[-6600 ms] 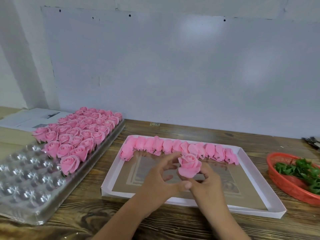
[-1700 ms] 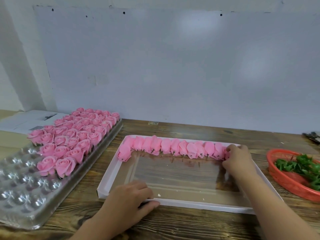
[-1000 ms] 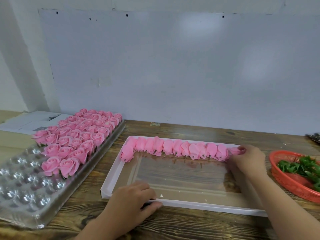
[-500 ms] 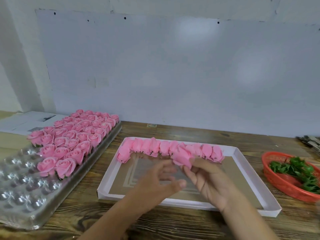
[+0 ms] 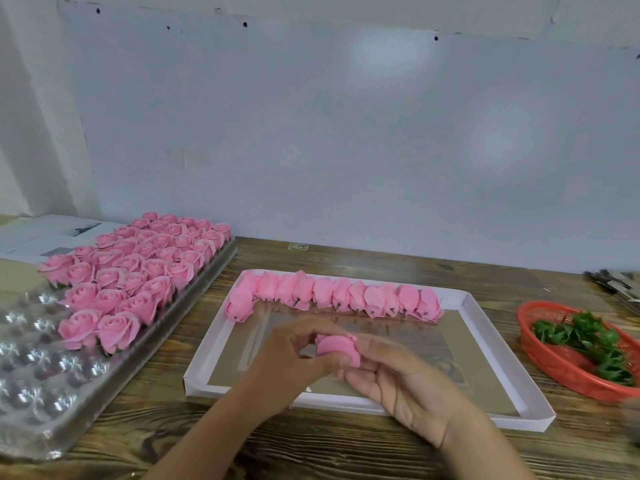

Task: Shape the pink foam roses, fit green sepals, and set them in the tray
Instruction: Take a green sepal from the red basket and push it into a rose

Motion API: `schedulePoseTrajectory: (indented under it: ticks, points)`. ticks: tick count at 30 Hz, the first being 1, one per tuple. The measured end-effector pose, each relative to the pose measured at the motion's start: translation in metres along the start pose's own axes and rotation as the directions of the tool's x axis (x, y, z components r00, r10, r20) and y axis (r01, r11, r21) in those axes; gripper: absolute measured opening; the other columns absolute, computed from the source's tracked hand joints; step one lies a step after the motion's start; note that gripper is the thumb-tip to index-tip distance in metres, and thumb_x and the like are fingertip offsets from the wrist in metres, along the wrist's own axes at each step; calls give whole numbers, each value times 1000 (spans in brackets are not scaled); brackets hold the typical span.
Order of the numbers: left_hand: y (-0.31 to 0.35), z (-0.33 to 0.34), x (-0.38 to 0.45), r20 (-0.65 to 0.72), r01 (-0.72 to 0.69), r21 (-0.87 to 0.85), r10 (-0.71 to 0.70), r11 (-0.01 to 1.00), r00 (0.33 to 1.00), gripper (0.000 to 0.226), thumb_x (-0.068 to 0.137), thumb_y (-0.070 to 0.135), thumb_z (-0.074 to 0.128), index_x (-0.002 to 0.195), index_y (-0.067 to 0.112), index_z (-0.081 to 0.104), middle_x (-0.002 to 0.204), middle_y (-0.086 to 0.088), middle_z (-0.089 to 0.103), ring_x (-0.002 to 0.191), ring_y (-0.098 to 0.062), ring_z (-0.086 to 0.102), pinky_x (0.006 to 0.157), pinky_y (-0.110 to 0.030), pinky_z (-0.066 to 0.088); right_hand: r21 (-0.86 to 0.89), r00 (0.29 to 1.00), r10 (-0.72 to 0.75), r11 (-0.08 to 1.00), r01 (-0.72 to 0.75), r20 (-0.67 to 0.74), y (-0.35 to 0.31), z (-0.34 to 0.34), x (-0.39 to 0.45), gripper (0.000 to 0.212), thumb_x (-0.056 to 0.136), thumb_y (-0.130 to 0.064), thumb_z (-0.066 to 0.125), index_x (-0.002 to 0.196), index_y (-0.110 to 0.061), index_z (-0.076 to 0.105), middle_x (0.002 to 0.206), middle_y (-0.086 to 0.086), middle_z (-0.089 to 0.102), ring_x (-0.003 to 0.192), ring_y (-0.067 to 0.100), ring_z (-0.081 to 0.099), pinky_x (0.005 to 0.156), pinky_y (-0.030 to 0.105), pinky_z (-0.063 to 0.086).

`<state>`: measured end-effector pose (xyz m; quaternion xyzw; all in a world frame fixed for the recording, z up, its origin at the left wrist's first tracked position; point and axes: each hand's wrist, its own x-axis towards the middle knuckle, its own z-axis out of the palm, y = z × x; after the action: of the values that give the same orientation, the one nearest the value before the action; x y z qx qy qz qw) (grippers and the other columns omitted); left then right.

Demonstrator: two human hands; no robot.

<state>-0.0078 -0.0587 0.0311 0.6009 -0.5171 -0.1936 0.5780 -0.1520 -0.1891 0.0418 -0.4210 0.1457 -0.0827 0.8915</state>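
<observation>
Head view is showing you shaping a rose [image 5: 337, 348] over the white box [image 5: 491, 336]: your left hand [image 5: 291, 355] is pinching its petals, your right hand [image 5: 398, 382] is cupping it from 3 o'clock. Unshaped buds [image 5: 332, 296] are lining the box's 12 o'clock edge. Next you are probably needing a sepal from the red basket [image 5: 554, 367] at 3 o'clock, then an empty cup in the tray [image 5: 45, 393] at 9 o'clock. Bench [image 5: 346, 448] at 6 o'clock is lying open.
</observation>
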Motion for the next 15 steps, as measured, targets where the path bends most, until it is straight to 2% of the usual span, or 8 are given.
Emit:
schedulePoseTrajectory:
  ticks: [4,6,9,12,14,15]
  points:
    - [1,2,-2,-64,29,-78,-34,997,997,25,76,23,83,100,24,78,101,1,77,97,-15,71,85,-25,56,-192,990,-109,977,91,-84,3,-1,-2,52,73,-3,80,123,-3,63,115,23,69,96,28,72,79,28,59]
    - [2,4,-3,-91,59,-44,-63,997,994,30,71,32,84,99,34,76,103,7,76,99,-12,70,86,-26,56,-330,977,-194,931,156,-86,4,2,-3,55,67,-7,87,118,-11,68,116,15,71,103,26,70,84,31,57]
    - [1,7,-3,-125,113,-16,-114,993,986,44,66,38,89,104,50,69,106,15,74,103,-7,70,87,-27,57,-495,950,-302,839,225,-82,6,7,-3,46,64,-20,91,107,-16,74,110,11,74,104,25,70,90,36,56]
    - [3,6,-4,-121,120,-53,-126,991,985,57,68,38,90,114,56,62,109,11,74,104,-9,70,88,-28,58,-369,934,-320,897,245,-158,8,9,-2,31,67,-19,83,97,-10,77,103,22,72,88,24,71,77,28,59]
    - [7,7,-6,-110,113,-123,-126,986,986,65,65,44,91,121,53,58,114,8,73,107,-11,69,87,-28,58,-153,943,-283,954,258,-174,8,9,-2,23,72,-10,75,95,-5,77,97,24,70,80,25,71,71,27,60]
    - [8,8,-6,-93,117,-164,-134,980,987,70,64,45,92,123,52,57,118,8,71,110,-11,68,87,-30,58,-43,957,-259,966,255,-130,8,11,-2,23,78,-6,71,101,-1,75,100,24,70,80,25,72,69,27,61]
